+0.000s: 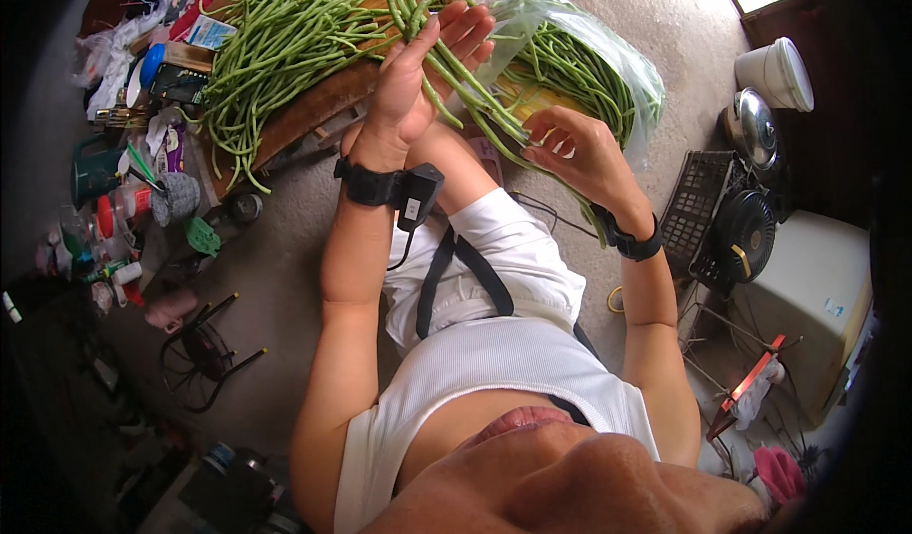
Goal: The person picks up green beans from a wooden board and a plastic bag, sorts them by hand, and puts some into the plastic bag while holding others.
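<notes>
My left hand is raised palm up by the wooden table, with a few long green beans lying across it between thumb and fingers. My right hand is at the lower part of these beans, thumb and fingertips close around one or more stems; the exact contact is hard to tell. A large heap of long beans covers the table at the upper left, some hanging over its edge. An open clear plastic bag holding more long beans stands beyond my right hand.
Jars, a green jug and packets crowd the left side. A small stool lies at lower left. On the right are a white bucket, a metal lid, a black plastic crate, a fan and a white appliance.
</notes>
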{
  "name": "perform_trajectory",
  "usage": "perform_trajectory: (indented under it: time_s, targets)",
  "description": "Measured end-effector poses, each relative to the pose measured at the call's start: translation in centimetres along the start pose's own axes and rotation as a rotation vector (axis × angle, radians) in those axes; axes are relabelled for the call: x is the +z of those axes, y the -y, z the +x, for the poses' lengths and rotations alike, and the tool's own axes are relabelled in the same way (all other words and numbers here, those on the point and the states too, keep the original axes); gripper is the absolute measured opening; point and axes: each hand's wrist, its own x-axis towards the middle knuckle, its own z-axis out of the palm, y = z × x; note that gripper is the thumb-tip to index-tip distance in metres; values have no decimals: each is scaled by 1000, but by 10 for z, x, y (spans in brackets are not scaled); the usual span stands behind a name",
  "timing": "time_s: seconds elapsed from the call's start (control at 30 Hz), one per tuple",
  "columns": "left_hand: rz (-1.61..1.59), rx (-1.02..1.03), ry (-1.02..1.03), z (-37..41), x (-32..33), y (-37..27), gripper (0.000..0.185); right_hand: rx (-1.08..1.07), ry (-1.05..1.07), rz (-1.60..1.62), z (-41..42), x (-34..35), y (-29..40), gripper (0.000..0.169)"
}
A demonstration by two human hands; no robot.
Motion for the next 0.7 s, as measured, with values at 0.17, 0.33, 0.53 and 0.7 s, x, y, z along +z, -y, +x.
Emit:
perform_trajectory:
  time_s: [0.17, 0.33, 0.53, 0.7]
  targets:
    - [49, -7, 9, -1, 0, 1, 32, 7, 16, -23, 1, 1, 4, 17]
    - [373, 30, 19, -4, -9, -5, 32, -8, -38, 74, -5, -11, 3, 18]
    - [798, 120, -6, 0, -24, 7, 34, 97, 73, 288, -16, -25, -7, 24]
    - [658, 57, -16, 1, -15, 16, 37, 164, 294, 487, -11, -22, -7, 38]
